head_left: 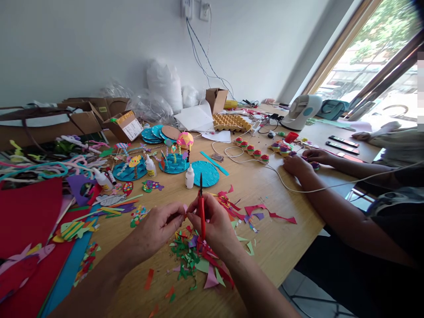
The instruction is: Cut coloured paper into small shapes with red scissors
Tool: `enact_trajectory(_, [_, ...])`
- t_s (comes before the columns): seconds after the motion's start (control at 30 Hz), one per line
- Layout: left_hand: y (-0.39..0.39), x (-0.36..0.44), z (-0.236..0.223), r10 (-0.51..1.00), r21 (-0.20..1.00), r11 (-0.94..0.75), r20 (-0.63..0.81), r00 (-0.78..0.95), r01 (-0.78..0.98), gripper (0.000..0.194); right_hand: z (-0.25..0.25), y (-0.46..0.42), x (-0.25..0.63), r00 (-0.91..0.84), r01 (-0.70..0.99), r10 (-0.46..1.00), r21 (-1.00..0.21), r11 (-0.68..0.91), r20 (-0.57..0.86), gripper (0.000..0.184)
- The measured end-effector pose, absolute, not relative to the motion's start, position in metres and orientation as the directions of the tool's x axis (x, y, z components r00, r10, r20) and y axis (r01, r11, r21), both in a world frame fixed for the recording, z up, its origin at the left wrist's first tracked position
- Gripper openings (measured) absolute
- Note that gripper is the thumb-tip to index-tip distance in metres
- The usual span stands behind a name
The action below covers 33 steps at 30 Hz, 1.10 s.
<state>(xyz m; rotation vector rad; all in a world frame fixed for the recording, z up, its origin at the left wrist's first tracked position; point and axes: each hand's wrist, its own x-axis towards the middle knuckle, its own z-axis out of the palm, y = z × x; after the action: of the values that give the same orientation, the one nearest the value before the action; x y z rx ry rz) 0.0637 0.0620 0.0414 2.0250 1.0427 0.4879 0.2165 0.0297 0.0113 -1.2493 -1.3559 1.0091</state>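
Observation:
My right hand (215,225) is closed round a pair of red-handled scissors (202,216), whose dark blades point away from me. Its thumb and fingertip meet my left hand (162,223) at a small pink scrap (185,207) that looks like paper or craft foam. The left fingers are pinched on that scrap; most of it is hidden. Beneath both hands lies a heap of green, red and pink cut-offs (189,258). Just beyond them stand a white glue bottle (190,177) and a round blue disc (207,173).
Fish cut-outs (74,229) and red sheets (29,203) lie at left, near pipe cleaners (49,163). Decorated blue discs (174,163) stand further back. At right, a co-worker's hands (298,168) handle a coloured egg-carton piece. A white cable (281,179) crosses the table near a fan (301,112).

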Motion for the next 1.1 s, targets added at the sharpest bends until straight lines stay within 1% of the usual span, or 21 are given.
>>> enact_trajectory(0.13, [0.060, 0.066, 0.041, 0.810, 0.803, -0.341, -0.013, 0.587, 0.489, 0.021, 0.011, 0.031, 0.215, 0.018, 0.196, 0.987, -0.969, 0.151, 0.157, 0.011])
enact_trajectory(0.3, [0.057, 0.068, 0.038, 0.817, 0.857, -0.288, -0.013, 0.576, 0.428, 0.020, 0.011, 0.030, 0.213, 0.060, 0.148, 0.986, -0.978, 0.145, 0.155, 0.015])
enact_trajectory(0.43, [0.057, 0.069, 0.035, 0.839, 0.874, -0.254, -0.014, 0.544, 0.414, 0.021, 0.012, 0.028, 0.213, 0.067, 0.148, 0.984, -0.977, 0.153, 0.164, 0.015])
enact_trajectory(0.53, [0.058, 0.067, 0.035, 0.864, 0.907, -0.200, -0.015, 0.504, 0.370, 0.021, 0.013, 0.022, 0.217, 0.036, 0.242, 0.983, -0.956, 0.164, 0.178, 0.015])
enact_trajectory(0.63, [0.059, 0.066, 0.038, 0.892, 0.954, -0.130, -0.007, 0.451, 0.272, 0.019, 0.010, 0.014, 0.222, -0.043, 0.374, 0.984, -0.910, 0.177, 0.174, 0.019])
enact_trajectory(0.77, [0.058, 0.065, 0.041, 0.911, 0.978, -0.077, -0.010, 0.412, 0.193, 0.017, 0.005, 0.007, 0.225, -0.127, 0.482, 0.976, -0.849, 0.217, 0.177, 0.020])
enact_trajectory(0.93, [0.057, 0.066, 0.041, 0.904, 0.981, -0.077, -0.006, 0.427, 0.176, 0.016, 0.004, 0.005, 0.224, -0.168, 0.536, 0.971, -0.811, 0.237, 0.172, 0.020])
enact_trajectory(1.1, [0.057, 0.065, 0.041, 0.890, 0.979, -0.091, -0.003, 0.456, 0.184, 0.016, 0.005, 0.005, 0.223, -0.162, 0.564, 0.972, -0.792, 0.235, 0.172, 0.020])
